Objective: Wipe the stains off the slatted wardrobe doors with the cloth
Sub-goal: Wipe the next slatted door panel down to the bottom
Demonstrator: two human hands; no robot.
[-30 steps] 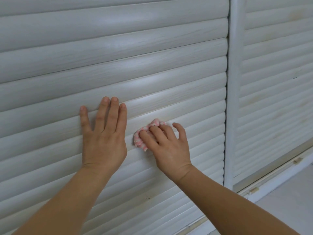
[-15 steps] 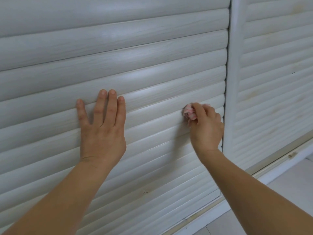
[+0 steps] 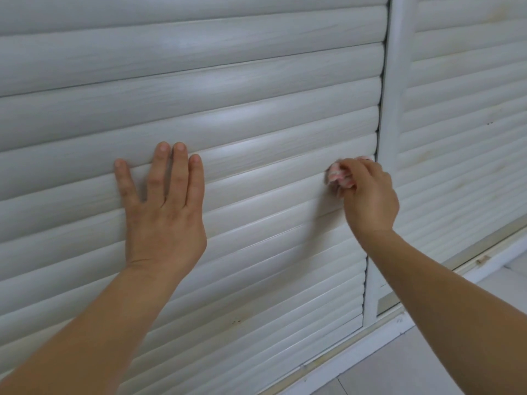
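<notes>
A white slatted wardrobe door [image 3: 256, 89] fills most of the view. My left hand [image 3: 164, 212] lies flat on its slats with the fingers straight, pointing up. My right hand [image 3: 368, 198] grips a small bunched pink-and-white cloth [image 3: 336, 173] and holds it against a slat near the door's right edge. Most of the cloth is hidden under my fingers. A few small dark specks [image 3: 236, 320] mark a low slat. A second slatted door [image 3: 467, 109] stands to the right, with faint yellowish stains on its slats.
A white vertical frame post [image 3: 390, 115] separates the two doors. A white bottom rail [image 3: 356, 354] runs along under them, and a pale tiled floor [image 3: 427, 360] lies at the lower right.
My right hand has carried the cloth along the slat from beside my left hand to the door's right edge, closing more tightly round it. The left hand has stayed flat in place.
</notes>
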